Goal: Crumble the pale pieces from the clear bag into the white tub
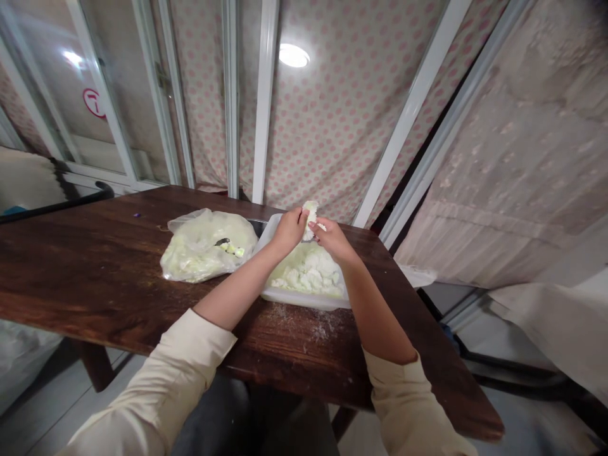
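Note:
Above the far part of a white rectangular tub (304, 299), both of my hands hold a pale, whitish-green crumbly piece (310, 212). My left hand (291, 229) has its fingers closed on the piece's left side. My right hand (330, 238) pinches it from the right, lower down. White and pale green pieces (311, 272) lie heaped in the tub below. Left of the tub, a clear plastic bag (202, 247) bulges with similar pale contents, with a small dark object (221, 242) at its opening.
The dark wooden table (114, 272) carries white crumbs in front of the tub. A dark container rim (259, 227) shows between bag and tub. Chairs stand at both sides, and a dotted curtain (332, 114) hangs behind glass panels.

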`<state>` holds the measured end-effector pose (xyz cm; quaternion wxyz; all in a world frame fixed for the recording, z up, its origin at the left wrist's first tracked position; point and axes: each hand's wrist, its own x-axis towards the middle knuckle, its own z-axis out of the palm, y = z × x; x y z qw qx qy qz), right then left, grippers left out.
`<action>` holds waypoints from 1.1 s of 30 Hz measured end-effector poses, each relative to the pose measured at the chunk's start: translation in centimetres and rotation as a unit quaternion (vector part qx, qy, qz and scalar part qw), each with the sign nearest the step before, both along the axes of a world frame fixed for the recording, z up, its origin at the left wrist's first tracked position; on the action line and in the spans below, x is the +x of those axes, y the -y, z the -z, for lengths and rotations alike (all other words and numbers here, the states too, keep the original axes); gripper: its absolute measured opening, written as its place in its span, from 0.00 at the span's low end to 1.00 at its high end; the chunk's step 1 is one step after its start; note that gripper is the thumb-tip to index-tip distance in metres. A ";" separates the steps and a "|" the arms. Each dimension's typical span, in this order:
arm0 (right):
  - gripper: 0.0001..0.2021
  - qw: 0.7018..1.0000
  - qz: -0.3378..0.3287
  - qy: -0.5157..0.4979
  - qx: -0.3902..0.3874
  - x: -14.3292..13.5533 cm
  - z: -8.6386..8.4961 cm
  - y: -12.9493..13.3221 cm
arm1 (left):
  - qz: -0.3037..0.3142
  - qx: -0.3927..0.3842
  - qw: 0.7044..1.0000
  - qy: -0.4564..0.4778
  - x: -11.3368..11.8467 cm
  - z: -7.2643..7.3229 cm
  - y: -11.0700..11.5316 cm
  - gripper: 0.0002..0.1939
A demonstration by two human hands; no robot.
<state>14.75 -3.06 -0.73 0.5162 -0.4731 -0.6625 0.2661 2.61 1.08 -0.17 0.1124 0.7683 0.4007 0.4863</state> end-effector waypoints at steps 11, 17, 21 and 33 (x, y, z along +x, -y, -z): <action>0.20 0.998 0.039 0.040 -0.024 0.3 0.0 0.2 | -0.031 -0.013 0.999 -0.031 -0.2 0.2 -0.4 0.14; 0.15 0.999 0.031 0.025 -0.009 0.6 0.2 0.1 | -0.031 -0.025 0.999 -0.021 -0.3 0.0 -0.4 0.14; 0.19 0.997 0.038 0.054 -0.034 0.8 0.4 -0.1 | -0.037 -0.027 0.999 -0.014 -0.4 0.0 -0.4 0.13; 0.20 0.999 0.033 -0.028 -0.031 0.0 -0.2 0.4 | -0.013 -0.013 1.000 -0.007 -0.2 0.4 -0.9 0.13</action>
